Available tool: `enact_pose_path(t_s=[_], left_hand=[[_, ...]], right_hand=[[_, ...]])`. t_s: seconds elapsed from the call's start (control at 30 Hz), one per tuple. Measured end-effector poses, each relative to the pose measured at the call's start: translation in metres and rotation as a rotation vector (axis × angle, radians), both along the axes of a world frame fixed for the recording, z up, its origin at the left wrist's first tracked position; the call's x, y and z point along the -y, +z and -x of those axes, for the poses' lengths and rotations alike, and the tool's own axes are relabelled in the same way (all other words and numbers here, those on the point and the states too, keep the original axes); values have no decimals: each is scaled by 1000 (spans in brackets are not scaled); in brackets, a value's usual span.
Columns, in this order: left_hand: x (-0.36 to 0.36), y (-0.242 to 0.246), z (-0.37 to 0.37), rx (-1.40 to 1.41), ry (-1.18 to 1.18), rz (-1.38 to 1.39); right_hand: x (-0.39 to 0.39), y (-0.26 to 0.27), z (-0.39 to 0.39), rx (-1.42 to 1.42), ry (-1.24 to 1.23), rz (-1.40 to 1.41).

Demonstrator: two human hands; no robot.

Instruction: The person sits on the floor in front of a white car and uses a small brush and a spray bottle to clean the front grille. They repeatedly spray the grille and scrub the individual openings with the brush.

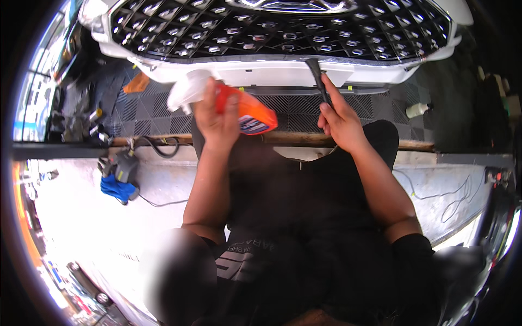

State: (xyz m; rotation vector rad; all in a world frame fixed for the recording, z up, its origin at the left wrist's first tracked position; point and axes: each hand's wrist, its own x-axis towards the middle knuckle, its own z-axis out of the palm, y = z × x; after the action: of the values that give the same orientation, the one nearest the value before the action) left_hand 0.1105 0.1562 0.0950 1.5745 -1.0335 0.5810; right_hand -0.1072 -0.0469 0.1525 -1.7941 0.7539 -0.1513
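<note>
My left hand [218, 116] grips an orange plastic bottle [259, 112] by its red neck area, with the bottle tilted on its side. At the bottle's upper end is a bulky white part [187, 89], which looks like a spray head but is blurred. My right hand [344, 122] holds a slim black detailing brush [318, 77], its bristles pointing up and away from me. Before me stands the front of a white car, with a black and chrome grille [281, 30] above a white bumper [281, 73]. In the view the brush tip overlaps the bumper; contact cannot be told.
An orange cloth [136, 82] and a pale bottle with a black top [418, 110] lie on the dark tiled floor [301, 114]. Behind the wooden edge strip [416, 145], a grey machine [126, 165] with a blue cloth [118, 188] stands left. A cable [456, 195] trails at right.
</note>
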Motion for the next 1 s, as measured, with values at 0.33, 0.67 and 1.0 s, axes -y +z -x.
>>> enact_pose_path(t_s=[0.33,0.67,1.0], left_hand=[[-68,36,-44,-277,144,262],[-74,42,-43,-320,172,258],[-62,55,-34,-295,191,149]], right_hand=[[36,-27,-75,189,-125,-29],[69,-25,-98,83,-26,-166],[67,-16,-110,142,-59,-309]])
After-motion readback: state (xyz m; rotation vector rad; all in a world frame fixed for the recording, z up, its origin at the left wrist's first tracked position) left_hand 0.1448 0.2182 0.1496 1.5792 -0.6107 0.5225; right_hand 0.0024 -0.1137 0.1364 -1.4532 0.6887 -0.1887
